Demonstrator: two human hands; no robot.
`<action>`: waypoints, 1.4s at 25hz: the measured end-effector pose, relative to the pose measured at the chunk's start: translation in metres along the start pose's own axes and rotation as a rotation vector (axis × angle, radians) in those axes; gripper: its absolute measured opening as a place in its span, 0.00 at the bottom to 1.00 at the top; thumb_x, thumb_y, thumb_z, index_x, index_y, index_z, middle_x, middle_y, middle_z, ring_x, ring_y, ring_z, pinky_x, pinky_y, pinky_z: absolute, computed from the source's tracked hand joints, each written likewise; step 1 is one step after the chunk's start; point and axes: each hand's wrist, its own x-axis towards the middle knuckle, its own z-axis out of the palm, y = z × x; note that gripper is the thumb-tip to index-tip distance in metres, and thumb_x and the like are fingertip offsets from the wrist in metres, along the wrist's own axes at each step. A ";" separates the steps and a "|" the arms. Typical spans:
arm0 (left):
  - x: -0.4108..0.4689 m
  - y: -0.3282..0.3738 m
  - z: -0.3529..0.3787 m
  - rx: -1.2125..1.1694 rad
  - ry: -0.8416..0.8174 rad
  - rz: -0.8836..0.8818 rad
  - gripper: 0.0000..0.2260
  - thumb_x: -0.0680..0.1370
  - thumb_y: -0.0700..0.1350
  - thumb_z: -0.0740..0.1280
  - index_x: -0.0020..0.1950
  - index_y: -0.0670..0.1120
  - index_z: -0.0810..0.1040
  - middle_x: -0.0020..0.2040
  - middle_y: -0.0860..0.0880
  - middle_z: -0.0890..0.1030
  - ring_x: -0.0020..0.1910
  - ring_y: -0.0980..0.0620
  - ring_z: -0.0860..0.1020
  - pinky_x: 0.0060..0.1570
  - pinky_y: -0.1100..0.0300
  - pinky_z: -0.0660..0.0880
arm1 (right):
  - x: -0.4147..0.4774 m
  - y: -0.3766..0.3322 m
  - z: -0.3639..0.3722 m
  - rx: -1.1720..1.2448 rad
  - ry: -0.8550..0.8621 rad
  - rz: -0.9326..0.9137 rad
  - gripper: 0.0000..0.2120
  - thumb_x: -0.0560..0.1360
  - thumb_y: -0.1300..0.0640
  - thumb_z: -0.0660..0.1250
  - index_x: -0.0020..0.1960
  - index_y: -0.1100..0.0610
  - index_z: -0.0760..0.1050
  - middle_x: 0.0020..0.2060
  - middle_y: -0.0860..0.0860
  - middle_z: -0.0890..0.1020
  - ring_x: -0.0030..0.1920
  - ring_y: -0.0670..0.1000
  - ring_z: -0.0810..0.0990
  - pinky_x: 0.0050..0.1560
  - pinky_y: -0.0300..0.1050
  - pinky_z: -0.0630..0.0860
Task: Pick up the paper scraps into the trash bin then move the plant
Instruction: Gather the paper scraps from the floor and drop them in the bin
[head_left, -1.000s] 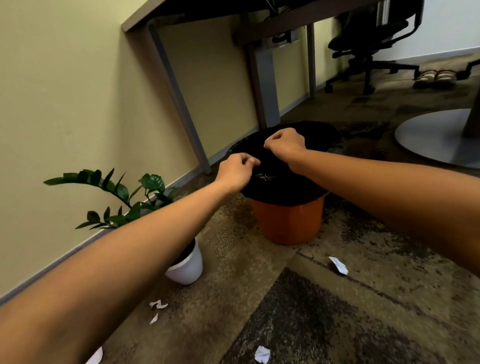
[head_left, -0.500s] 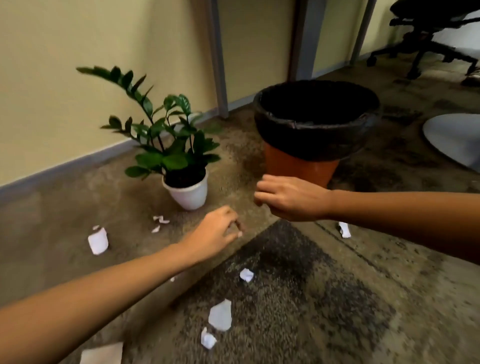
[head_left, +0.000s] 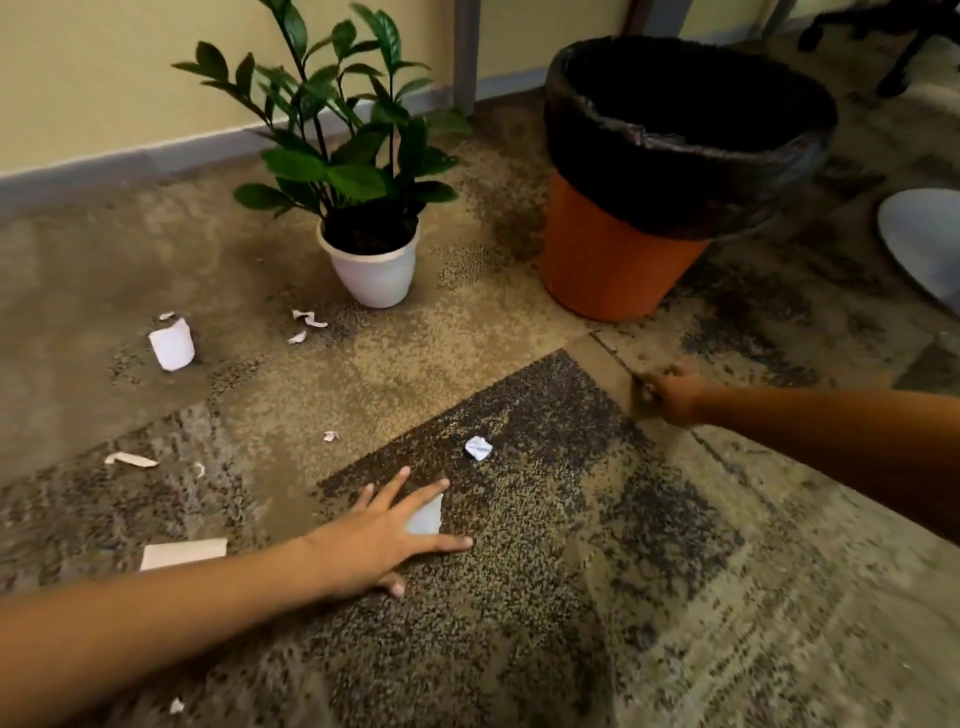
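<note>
mottled carpet (head_left: 519, 623) meets a beige wall (head_left: 104, 78). scrap-gathering is in hand: the left hand (head_left: 384, 530), fingers spread straight, lies over a white paper scrap (head_left: 427, 517) well in front of the trash bin (head_left: 618, 260). the right hand (head_left: 672, 397), nearer the bin, is curled and blurred; whether it holds anything i cannot tell. the plant (head_left: 353, 171) stands left of the bin. next, the left fingers should pinch the scrap up.

The carpet (head_left: 545, 597) is rough, coarse-pile cloth, mottled brown and black. The paper scraps (head_left: 478, 448) are matt white and creased. At upper right, the trash bin (head_left: 608, 260) looks like smooth orange plastic, its black liner (head_left: 675, 171) a wrinkled film with a slight sheen. The white pot (head_left: 374, 275) is smooth, the leaves (head_left: 353, 182) glossy.
</note>
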 end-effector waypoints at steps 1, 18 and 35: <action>-0.001 0.002 0.002 0.006 0.061 -0.017 0.36 0.76 0.49 0.66 0.71 0.72 0.47 0.77 0.52 0.35 0.76 0.40 0.38 0.72 0.37 0.54 | -0.003 0.001 0.006 0.025 -0.004 0.012 0.29 0.80 0.50 0.59 0.77 0.52 0.51 0.74 0.61 0.58 0.72 0.62 0.63 0.69 0.48 0.63; 0.027 -0.022 -0.001 -0.432 0.583 -0.165 0.16 0.75 0.37 0.67 0.62 0.48 0.79 0.70 0.48 0.71 0.56 0.55 0.78 0.63 0.61 0.72 | -0.039 -0.152 0.023 0.003 0.282 -0.825 0.23 0.78 0.58 0.63 0.71 0.62 0.66 0.64 0.59 0.70 0.63 0.57 0.71 0.64 0.49 0.70; 0.026 0.004 -0.042 -0.277 0.656 -0.317 0.08 0.76 0.38 0.67 0.51 0.45 0.84 0.48 0.47 0.84 0.43 0.52 0.82 0.47 0.62 0.79 | -0.048 -0.157 -0.017 -0.236 0.442 -1.089 0.13 0.80 0.63 0.57 0.60 0.63 0.75 0.59 0.61 0.75 0.60 0.59 0.71 0.56 0.44 0.66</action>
